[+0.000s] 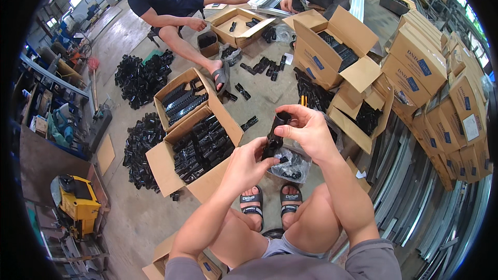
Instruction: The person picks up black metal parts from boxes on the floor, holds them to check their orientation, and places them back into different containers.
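Note:
A black tubular plastic part (271,145) is held upright, slightly tilted, between my two hands above my feet. Around its lower end close the fingers of my left hand (248,162). My right hand (310,134) pinches its upper end, where an open rim shows. Just below it on the floor lies a clear plastic bag (296,171) with small dark pieces inside. To the left, an open cardboard box (164,170) is filled with similar black parts in rows. A second open box (167,93) behind it also contains black parts.
Loose black parts form two piles (142,79) (147,150) at left. Open cartons (315,62) with black parts stand at right, before stacked cartons (415,67) and metal profiles (399,197). Two people sit opposite, one's foot (217,70) near the boxes. A yellow machine (78,202) stands far left.

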Available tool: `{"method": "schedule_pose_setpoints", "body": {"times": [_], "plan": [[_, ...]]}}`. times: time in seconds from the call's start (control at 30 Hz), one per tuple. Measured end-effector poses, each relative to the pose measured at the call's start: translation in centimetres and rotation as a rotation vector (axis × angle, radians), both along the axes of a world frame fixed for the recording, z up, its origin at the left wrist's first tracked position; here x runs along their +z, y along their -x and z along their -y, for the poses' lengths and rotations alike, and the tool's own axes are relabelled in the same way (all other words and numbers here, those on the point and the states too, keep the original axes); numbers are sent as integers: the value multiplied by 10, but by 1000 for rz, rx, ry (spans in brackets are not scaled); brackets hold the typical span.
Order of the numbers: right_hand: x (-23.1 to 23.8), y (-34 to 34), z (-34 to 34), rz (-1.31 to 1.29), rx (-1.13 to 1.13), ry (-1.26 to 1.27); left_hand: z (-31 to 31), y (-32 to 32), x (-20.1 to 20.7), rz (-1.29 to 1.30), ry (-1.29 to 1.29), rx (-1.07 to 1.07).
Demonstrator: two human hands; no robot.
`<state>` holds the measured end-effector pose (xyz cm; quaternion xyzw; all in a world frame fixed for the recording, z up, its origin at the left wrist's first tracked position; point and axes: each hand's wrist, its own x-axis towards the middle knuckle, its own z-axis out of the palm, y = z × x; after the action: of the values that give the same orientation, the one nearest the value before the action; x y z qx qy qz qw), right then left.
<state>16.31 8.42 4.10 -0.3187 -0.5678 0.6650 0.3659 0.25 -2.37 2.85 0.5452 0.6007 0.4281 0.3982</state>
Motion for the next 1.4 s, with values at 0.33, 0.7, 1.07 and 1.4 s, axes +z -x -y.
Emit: {"method": "schedule_pose_setpoints", "body": {"times": [0.33, 0.7, 1.07, 1.4], "plan": [[6, 1, 3, 28, 47, -27, 0, 12, 7, -15, 168, -37], [5, -7, 4, -1, 57, 21, -2, 11, 10, -165, 138, -16], [-41, -32, -70, 66, -115, 37, -13, 17, -5, -23, 35, 9], [-339, -108, -107, 1303, -132, -214, 1, 33, -22, -496, -43, -48]]}}
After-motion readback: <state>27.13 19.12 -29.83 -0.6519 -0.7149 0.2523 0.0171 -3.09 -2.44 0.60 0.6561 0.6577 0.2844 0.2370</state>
